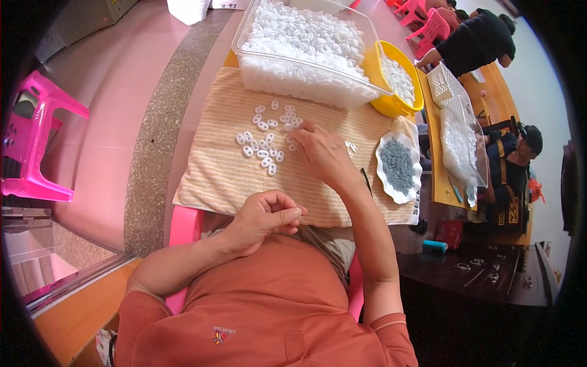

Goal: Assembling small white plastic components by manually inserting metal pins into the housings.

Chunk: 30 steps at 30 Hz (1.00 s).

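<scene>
The right hand (321,153) reaches with loosely curled fingers into the white rings (264,137) scattered on the striped cloth (214,171); a careless sweep could flick some off the desk. The left hand (266,217) pinches something too small to make out, which could slip into the lap.

cloth (232,177) at frame centre, scattered small rings (264,137) on its upper middle; ring-filled tub (306,49) above it, bowl (397,79) right of the tub, dish (398,166) of small pieces at the cloth's right edge; stool (33,144) far left.

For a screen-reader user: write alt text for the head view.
The right hand reaches into small white plastic rings scattered on a striped cloth, while the left hand pinches something small. Behind stands a clear bin of rings.
</scene>
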{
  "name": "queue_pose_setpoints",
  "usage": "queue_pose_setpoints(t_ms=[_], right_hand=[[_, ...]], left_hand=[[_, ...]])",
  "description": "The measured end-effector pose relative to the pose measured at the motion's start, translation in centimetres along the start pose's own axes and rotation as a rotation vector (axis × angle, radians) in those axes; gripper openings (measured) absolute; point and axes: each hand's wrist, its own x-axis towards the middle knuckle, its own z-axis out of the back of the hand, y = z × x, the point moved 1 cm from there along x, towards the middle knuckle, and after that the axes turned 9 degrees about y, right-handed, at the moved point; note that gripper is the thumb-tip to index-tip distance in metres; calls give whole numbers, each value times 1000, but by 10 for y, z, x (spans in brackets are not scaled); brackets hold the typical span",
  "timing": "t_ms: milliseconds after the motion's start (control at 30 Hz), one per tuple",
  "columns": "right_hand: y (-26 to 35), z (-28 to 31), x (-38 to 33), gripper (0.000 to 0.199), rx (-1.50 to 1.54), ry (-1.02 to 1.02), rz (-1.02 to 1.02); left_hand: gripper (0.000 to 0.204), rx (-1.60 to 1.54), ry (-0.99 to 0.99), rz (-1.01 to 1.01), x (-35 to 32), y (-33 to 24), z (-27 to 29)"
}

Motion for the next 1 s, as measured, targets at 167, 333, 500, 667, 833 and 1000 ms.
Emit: queue_pose_setpoints(t_ms=[167, 333, 500, 667, 833, 1000], right_hand=[[-4, -2, -10, 18, 111, -32, 28], [-19, 4, -19, 13, 218, -218, -71], [-34, 17, -38, 13, 225, -270, -134], [-53, 20, -59, 13, 165, -239, -239], [-56, 10, -67, 15, 165, -144, -251], [-48, 4, -62, 19, 108, -101, -277]], left_hand=[[8, 11, -5, 0, 0, 0, -1], [8, -4, -14, 4, -1, 1, -1], [8, -7, -31, 12, -1, 2, 0], [8, 9, -43, 14, -1, 0, -2], [8, -1, -39, 15, 1, 2, -2], [8, -4, -36, 15, 1, 2, -1]])
